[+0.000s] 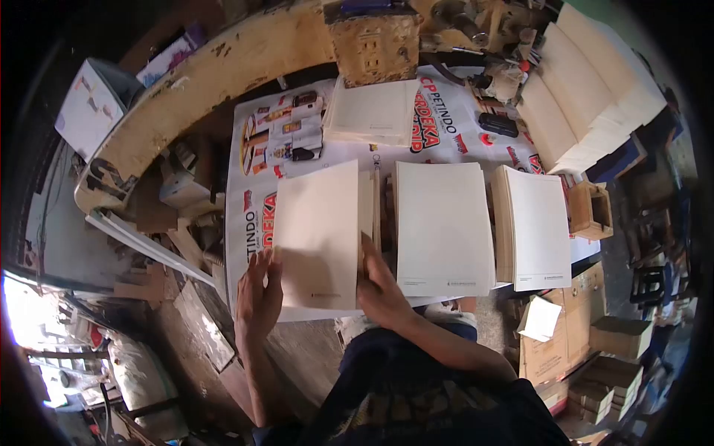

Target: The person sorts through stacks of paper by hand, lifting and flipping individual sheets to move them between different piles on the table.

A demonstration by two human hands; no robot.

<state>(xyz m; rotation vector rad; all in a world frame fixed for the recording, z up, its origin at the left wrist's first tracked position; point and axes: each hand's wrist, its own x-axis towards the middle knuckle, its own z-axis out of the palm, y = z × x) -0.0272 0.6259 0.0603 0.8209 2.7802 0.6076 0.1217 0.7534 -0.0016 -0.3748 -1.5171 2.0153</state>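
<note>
Bracketing a cream sheet from both sides, the left hand lies flat with its fingers stretched out and close together along the sheet's near left edge, while the right hand sits at the near right corner with its thumb running up the edge. Its other fingers are hidden, so I cannot tell whether it pinches the sheet or only presses on it. The sheet lies between the two hands, on top of a pile whose edge shows just beyond the right thumb. Holding it from both sides probably keeps it square to what lies beneath. Just to the right of the right hand is a second stack of the same paper, and further right a third stack, the two apart, most likely so that each can be reached without disturbing the others. Beyond the hands lies a smaller far stack, all of it on a printed banner spread as a table cover. A small wooden box and tall paper piles crowd the far right, and cardboard cartons fill the floor on the near right.
</note>
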